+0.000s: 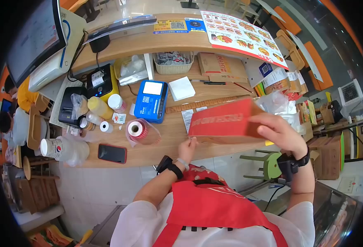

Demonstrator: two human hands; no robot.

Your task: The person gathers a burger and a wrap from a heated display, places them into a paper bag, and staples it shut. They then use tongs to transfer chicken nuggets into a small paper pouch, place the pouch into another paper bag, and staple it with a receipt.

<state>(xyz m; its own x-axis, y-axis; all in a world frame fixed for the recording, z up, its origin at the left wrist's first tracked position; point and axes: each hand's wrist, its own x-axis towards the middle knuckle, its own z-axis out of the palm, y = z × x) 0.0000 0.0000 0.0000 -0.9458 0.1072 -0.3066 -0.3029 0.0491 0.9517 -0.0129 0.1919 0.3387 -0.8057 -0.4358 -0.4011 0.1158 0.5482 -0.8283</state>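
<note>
A red paper bag (pixel 220 119) with pale lettering and a brown side lies on its side over the front of the wooden counter, partly opened out. At its near left corner, my left hand (pixel 186 150) is closed, with the thumb and fingers pinched on the bag's edge. My right hand (pixel 283 132) grips the bag's right end, its fingers partly hidden by the paper. Just left of the bag is a printed paper slip (pixel 187 119). A roll of red labels (pixel 138 129) in clear plastic stands further left.
On the counter (pixel 165 154) are a blue payment device (pixel 150 101), white napkins (pixel 182 88), a phone (pixel 112 153), stacked cups (pixel 64 149) and a yellow bottle (pixel 100 108). Folded kraft bags (pixel 222 66) lie at the back. A green stool (pixel 270 164) stands below right.
</note>
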